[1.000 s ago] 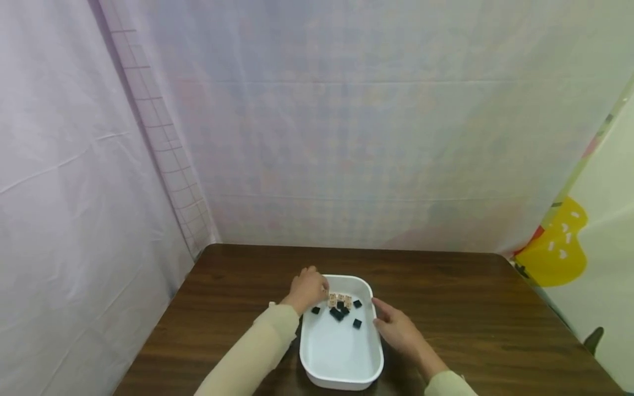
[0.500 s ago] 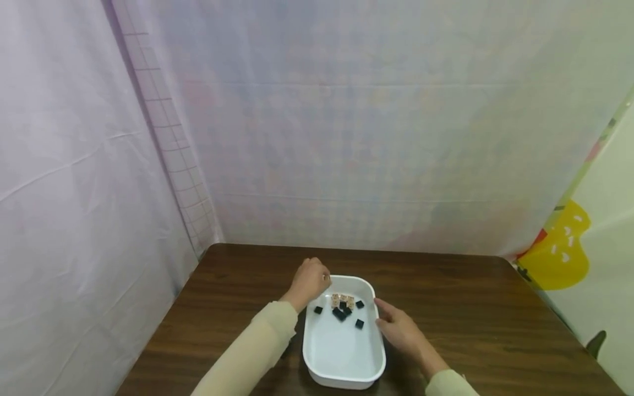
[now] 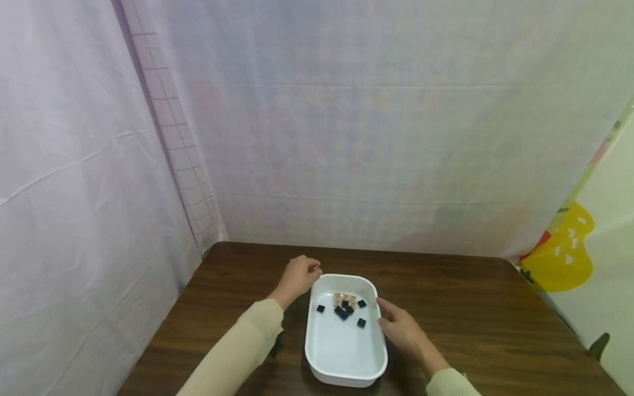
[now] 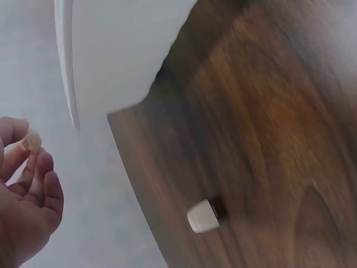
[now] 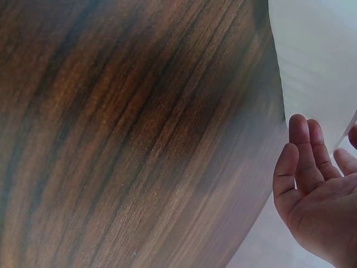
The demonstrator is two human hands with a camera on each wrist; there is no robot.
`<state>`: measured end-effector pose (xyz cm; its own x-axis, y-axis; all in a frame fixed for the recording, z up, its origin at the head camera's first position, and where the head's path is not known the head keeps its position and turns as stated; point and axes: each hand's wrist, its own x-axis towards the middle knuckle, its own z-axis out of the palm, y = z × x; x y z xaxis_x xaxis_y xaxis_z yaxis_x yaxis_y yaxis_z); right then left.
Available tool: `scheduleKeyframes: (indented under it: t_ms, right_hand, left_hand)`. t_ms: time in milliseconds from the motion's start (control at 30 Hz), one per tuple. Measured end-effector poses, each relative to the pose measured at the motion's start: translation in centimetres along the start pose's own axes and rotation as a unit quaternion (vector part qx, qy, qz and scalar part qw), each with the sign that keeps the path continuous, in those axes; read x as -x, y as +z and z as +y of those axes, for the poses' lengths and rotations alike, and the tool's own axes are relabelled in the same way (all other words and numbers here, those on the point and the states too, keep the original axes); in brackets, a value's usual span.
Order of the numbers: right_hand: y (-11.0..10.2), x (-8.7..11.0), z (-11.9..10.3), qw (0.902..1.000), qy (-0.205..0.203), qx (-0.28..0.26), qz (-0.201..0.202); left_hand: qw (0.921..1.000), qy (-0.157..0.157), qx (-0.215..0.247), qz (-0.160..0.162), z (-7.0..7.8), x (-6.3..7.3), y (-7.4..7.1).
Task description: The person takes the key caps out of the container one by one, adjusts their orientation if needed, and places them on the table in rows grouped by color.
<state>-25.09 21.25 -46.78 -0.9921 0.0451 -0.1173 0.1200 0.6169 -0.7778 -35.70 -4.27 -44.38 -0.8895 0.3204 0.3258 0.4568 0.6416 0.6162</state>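
Small cream piece [image 4: 32, 141] was pinched by left hand [image 3: 296, 279] at far-left corner of white tray [image 3: 346, 352], whose right side was touched by right hand [image 3: 402, 329], fingers extended. Outside, one pale block [image 4: 202, 216] was seen; tan patterned pieces [image 3: 338, 300] and black tiles [image 3: 361, 323] were left inside.

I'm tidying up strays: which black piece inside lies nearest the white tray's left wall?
The lone black piece left of the tan blocks; the other black pieces in the white tray lie farther right.
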Motion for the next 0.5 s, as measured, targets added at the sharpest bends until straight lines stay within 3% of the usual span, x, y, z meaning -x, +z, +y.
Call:
scheduleKeyframes:
  t_ms: [267,500]
  right_hand:
    - [0.0,0.0,0.1,1.0000,0.001,0.001,0.001]
    - [0.0,-0.1,0.2,1.0000,-0.001,0.007,0.003]
  left_hand:
    - [0.9937,-0.078,0.079,0.019,-2.6,1.6,-2.2]
    - [0.9914,-0.098,0.074,0.044,-5.6,3.1,-3.8]
